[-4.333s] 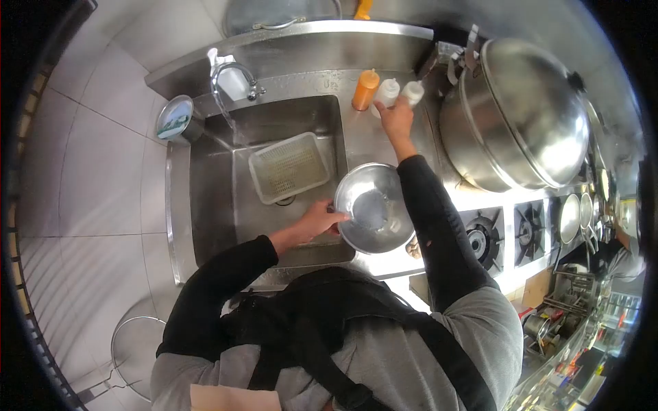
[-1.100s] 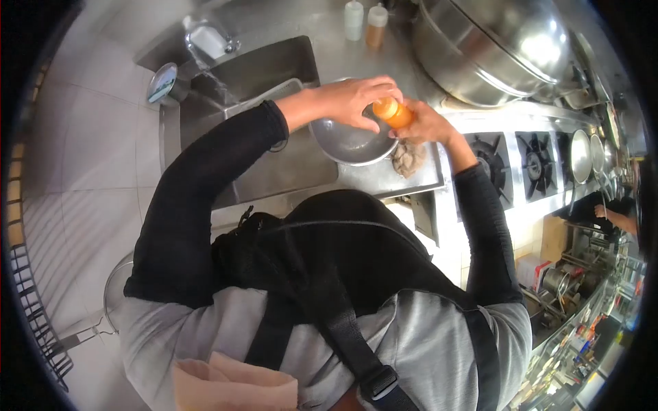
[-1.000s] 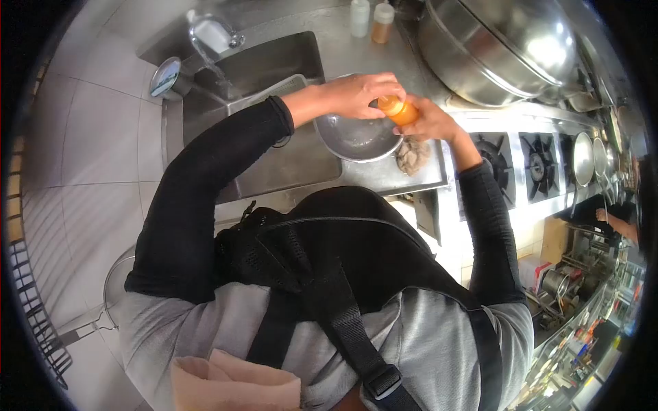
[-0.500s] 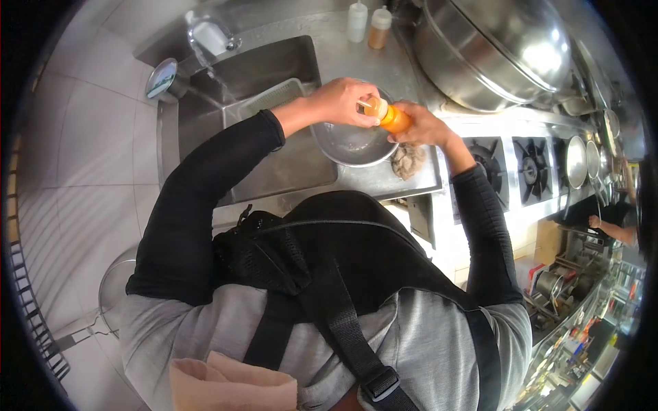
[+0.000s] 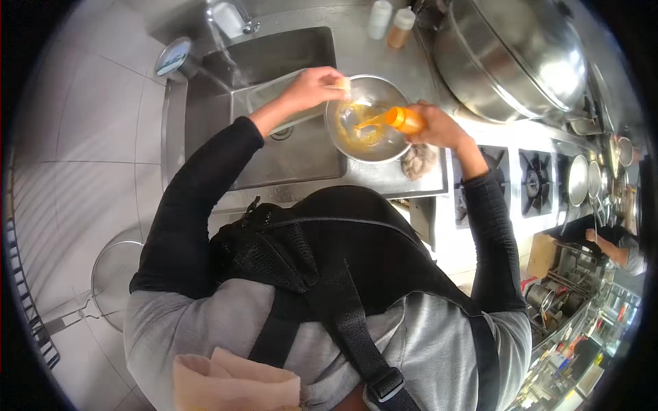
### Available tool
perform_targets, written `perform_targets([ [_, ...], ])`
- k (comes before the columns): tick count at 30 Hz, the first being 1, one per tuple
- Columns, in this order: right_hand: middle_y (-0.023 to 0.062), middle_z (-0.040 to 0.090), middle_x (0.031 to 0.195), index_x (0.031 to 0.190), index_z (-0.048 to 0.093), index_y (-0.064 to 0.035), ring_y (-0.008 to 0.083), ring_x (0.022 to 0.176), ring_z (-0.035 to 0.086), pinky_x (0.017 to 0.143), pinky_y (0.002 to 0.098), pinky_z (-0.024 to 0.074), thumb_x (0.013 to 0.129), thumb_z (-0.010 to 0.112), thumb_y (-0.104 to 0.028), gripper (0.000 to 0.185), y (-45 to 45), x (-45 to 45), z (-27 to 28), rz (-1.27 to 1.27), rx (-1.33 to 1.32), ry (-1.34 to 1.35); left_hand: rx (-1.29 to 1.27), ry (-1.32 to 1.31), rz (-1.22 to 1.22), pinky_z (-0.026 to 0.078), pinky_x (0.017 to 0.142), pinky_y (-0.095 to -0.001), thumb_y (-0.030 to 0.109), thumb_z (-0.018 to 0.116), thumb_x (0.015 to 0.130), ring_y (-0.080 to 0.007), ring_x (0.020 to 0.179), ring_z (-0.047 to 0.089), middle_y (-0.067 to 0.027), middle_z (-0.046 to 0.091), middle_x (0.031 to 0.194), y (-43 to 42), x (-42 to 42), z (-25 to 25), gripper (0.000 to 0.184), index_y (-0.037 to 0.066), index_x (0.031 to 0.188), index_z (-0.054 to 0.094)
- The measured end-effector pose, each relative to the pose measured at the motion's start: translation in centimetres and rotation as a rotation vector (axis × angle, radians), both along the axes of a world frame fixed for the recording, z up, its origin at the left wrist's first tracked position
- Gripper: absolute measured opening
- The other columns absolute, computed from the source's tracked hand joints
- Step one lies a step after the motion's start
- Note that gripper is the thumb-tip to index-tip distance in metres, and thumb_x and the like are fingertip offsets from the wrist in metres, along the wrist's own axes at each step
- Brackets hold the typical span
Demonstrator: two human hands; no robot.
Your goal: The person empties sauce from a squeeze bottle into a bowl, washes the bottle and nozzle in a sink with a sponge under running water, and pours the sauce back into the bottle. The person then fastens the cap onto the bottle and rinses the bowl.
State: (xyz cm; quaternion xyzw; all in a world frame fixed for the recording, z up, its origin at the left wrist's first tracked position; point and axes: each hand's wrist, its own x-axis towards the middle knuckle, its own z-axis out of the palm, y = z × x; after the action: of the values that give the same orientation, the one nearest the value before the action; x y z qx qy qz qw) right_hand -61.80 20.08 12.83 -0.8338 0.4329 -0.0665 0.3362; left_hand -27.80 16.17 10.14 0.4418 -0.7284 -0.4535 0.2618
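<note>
The steel tabletop (image 5: pixel 363 51) runs along the back and right of the sink (image 5: pixel 295 164), its front edge lying just past a crumpled cloth (image 5: pixel 418 163). Bare steel gives open room between the bowl and the two squeeze bottles at the back, one pale (image 5: pixel 379 20) and one brown (image 5: pixel 401 29). The big lidded pot (image 5: pixel 510 65) bounds that room on the right.

The metal bowl (image 5: pixel 388 94) sits by the sink's right edge, its left rim overlapping that edge in view, the cloth just beside its lower right. A pale basket (image 5: pixel 264 94) lies in the sink, partly behind the left forearm.

The right hand (image 5: pixel 437 128) is clamped around the orange bottle (image 5: pixel 411 122), tipped mouth-left over the bowl. The left hand (image 5: pixel 314 89) pinches the pale cap (image 5: pixel 343 83) near the bowl's upper left rim.

Lettering on the bottles is too small to read.

Half a second ago the left hand was on the capped bottle's top; now cap and bottle are apart, and yellow-orange liquid (image 5: pixel 370 122) streams into the bowl, streaking its inside.
</note>
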Motion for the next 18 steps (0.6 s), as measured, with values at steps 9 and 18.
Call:
perform_targets([
  [9,0.0189,0.058,0.115,0.137,0.052,-0.0094,0.0362,0.111,0.057,0.099,0.0414,0.0444,0.069,0.083,-0.037,0.08,-0.9,-1.0,0.7,0.015,0.035,0.194,0.854,0.221,0.16,0.054,0.089,-0.0327,0.036,0.077,0.081,-0.0222,0.101,0.063,-0.0123,0.062,0.118,5.2,1.2,-1.5,0.058,-0.001,0.122,0.059],
  [18,0.0209,0.057,0.119,0.144,0.046,-0.0135,0.0383,0.112,0.057,0.098,0.0424,0.045,0.068,0.082,-0.036,0.086,-2.4,-1.3,1.8,0.02,0.001,0.443,0.823,0.26,0.21,0.052,0.093,-0.0329,0.036,0.077,0.082,-0.022,0.106,0.062,-0.014,0.063,0.117,5.9,-1.0,-2.0,0.06,-0.004,0.121,0.057],
])
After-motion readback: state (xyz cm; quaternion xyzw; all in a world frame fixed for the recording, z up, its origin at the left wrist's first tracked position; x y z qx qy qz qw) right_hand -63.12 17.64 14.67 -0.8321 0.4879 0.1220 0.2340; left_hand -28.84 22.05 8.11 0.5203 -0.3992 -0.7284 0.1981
